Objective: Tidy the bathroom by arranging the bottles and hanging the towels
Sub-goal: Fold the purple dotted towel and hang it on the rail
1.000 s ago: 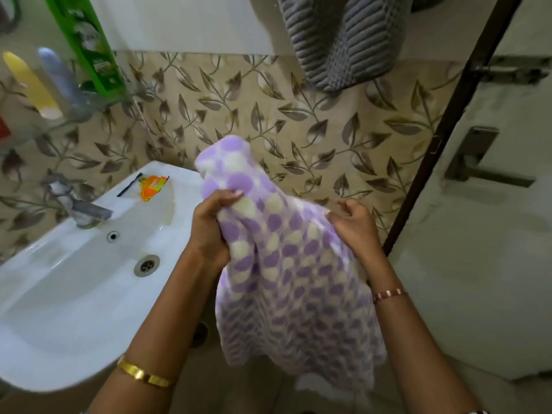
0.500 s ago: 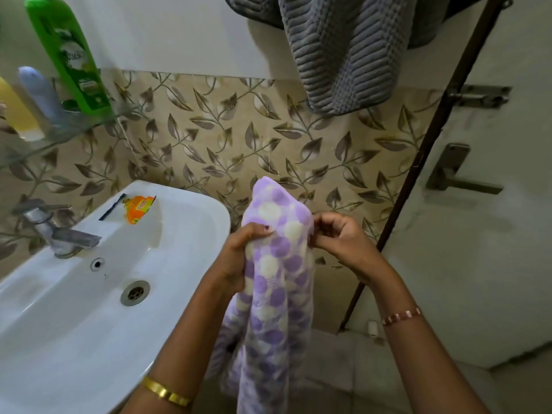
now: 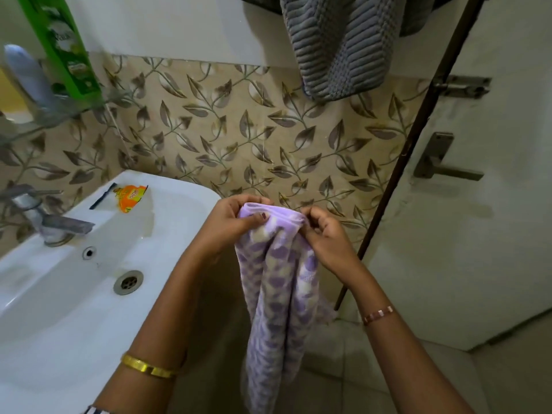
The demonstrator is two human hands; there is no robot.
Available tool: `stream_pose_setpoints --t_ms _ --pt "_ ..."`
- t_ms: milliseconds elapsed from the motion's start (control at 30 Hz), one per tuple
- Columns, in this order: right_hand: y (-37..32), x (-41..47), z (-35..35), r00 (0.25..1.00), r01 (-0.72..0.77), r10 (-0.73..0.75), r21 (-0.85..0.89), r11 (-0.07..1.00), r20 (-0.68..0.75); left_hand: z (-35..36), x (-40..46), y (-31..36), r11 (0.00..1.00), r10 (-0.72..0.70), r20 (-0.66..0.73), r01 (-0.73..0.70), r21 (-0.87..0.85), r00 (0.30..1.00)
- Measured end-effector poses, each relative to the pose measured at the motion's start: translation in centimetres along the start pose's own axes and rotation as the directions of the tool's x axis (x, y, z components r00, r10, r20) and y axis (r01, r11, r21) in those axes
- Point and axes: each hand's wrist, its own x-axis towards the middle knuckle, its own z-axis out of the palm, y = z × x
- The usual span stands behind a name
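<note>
A purple towel with pale dots (image 3: pixel 276 294) hangs down in folds in front of me, right of the sink. My left hand (image 3: pixel 236 219) pinches its top hem on the left and my right hand (image 3: pixel 325 237) pinches the hem on the right, hands close together. A grey ribbed towel (image 3: pixel 337 46) hangs on the wall above. On a glass shelf (image 3: pixel 68 110) at upper left stand a green bottle (image 3: pixel 64 46) and a pale blue bottle (image 3: pixel 28 76).
A white sink (image 3: pixel 74 294) with a metal tap (image 3: pixel 44 219) fills the lower left; an orange sachet (image 3: pixel 131 197) and a dark thin item lie on its rim. A white door with a metal handle (image 3: pixel 439 162) is at the right. Leaf-patterned tiles cover the wall.
The towel went from spread between my hands to bunched and hanging narrow. Both hands came together on its top hem and lowered a little.
</note>
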Motion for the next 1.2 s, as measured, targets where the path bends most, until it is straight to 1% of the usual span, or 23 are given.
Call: stream_pose_setpoints --t_ms 33,100,133,167,200,267,333,400,467,533,600,667,700,767,833,900,1000,1067,1133,1167,1200 --pt "-0.1 0.2 0.0 1.0 0.002 -0.002 -0.003 1.0 -0.002 0.1 0.0 -0.1 0.999 0.019 -0.072 -0.015 0.051 0.997" --pt "-0.5 0.5 -0.8 1.0 0.0 0.0 -0.051 0.999 0.0 0.6 -0.3 -0.3 0.995 0.077 -0.257 -0.058 0.081 0.963" --pt "-0.7 0.6 -1.6 1.0 0.0 0.0 -0.085 0.996 0.001 1.0 -0.3 -0.1 0.991 0.12 -0.324 -0.096 0.088 0.938" --pt "-1.0 0.7 -2.4 1.0 0.007 -0.008 -0.125 0.992 -0.005 1.4 -0.3 0.3 0.985 0.165 -0.36 -0.138 0.1 0.918" --pt "-1.2 0.8 -3.1 1.0 0.02 -0.023 -0.16 0.987 -0.016 2.0 -0.2 0.6 0.976 0.211 -0.367 -0.177 0.124 0.906" --pt "-1.8 1.0 -4.4 0.998 0.052 -0.058 -0.171 0.984 -0.03 3.4 0.2 1.3 0.947 0.302 -0.31 -0.245 0.209 0.901" --pt "-2.4 1.1 -5.1 0.997 0.082 -0.083 -0.123 0.989 -0.003 5.2 0.5 1.7 0.916 0.353 -0.238 -0.283 0.283 0.905" --pt "-2.5 1.1 -5.4 0.993 0.115 -0.112 -0.086 0.99 0.04 6.6 1.0 1.9 0.892 0.387 -0.185 -0.317 0.322 0.903" --pt "-2.0 1.1 -5.6 0.991 0.134 -0.132 -0.055 0.99 0.035 7.4 1.5 1.9 0.878 0.402 -0.158 -0.332 0.345 0.902" --pt "-1.1 1.2 -6.0 0.993 0.122 -0.122 -0.035 0.992 -0.004 7.8 1.9 1.9 0.89 0.376 -0.166 -0.305 0.34 0.912" --pt "0.0 1.3 -6.4 0.998 0.066 -0.066 -0.088 0.994 -0.004 8.3 2.1 1.8 0.898 0.355 -0.169 -0.285 0.336 0.919" --pt "1.3 1.3 -6.5 0.999 0.024 -0.016 -0.164 0.986 0.05 8.7 2.2 2.0 0.892 0.364 -0.163 -0.292 0.346 0.917" --pt "2.0 1.3 -6.4 0.997 0.008 0.004 -0.171 0.985 0.073 9.0 2.3 2.1 0.885 0.377 -0.168 -0.302 0.354 0.911" --pt "3.3 1.4 -6.5 0.992 -0.047 0.065 -0.167 0.985 0.105 9.2 2.4 2.5 0.878 0.406 -0.205 -0.318 0.359 0.89" --pt "4.8 1.2 -6.7 0.975 -0.114 0.147 -0.194 0.974 0.165 9.3 2.3 3.0 0.883 0.426 -0.279 -0.328 0.336 0.861" --pt "6.4 0.8 -6.8 0.95 -0.151 0.2 -0.208 0.966 0.239 8.8 2.2 3.7 0.883 0.455 -0.369 -0.355 0.308 0.811" --pt "8.2 0.2 -6.6 0.919 -0.268 0.299 -0.147 0.952 0.257 7.7 2.1 4.6 0.884 0.467 -0.504 -0.396 0.247 0.727" --pt "8.4 0.2 -6.2 0.92 -0.306 0.327 -0.128 0.944 0.214 7.0 1.9 4.4 0.888 0.459 -0.579 -0.372 0.271 0.674" --pt "7.9 0.5 -5.9 0.948 -0.287 0.301 -0.124 0.95 0.107 6.0 1.6 3.7 0.873 0.477 -0.589 -0.274 0.404 0.652" --pt "7.5 0.8 -5.9 0.965 -0.247 0.257 -0.145 0.958 0.053 5.5 1.4 3.2 0.853 0.481 -0.567 -0.208 0.478 0.669" --pt "6.7 1.0 -5.8 0.979 -0.192 0.201 -0.179 0.965 0.03 5.0 1.2 2.5 0.837 0.461 -0.54 -0.143 0.528 0.704"
